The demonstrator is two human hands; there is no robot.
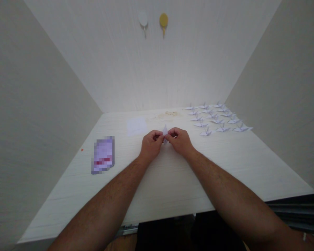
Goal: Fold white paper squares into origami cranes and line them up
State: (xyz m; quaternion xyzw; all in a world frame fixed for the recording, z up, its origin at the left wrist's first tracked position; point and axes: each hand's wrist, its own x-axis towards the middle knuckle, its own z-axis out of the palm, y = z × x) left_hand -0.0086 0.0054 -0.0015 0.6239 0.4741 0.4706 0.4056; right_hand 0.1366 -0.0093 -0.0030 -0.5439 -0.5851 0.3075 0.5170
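Observation:
Between my two hands, above the middle of the table, is a small folded white paper [165, 130], narrow and pointed at the top. My left hand [152, 143] pinches its left side between thumb and fingers. On the other side my right hand [181, 141] pinches it the same way, so the thumbs nearly meet at the paper's lower part. Fingers cover some of the folds. To the right stand several folded white paper cranes [216, 121] in rows. Flat on the table behind my left hand lies a stack or sheet of white square paper [136, 126].
A blurred purple rectangular object [103, 155] lies on the left of the white table [162, 188], with a tiny orange bit [82, 150] beside it. Walls enclose the table at the back and both sides. A white hook [143, 19] and a yellow hook [163, 21] are on the back wall.

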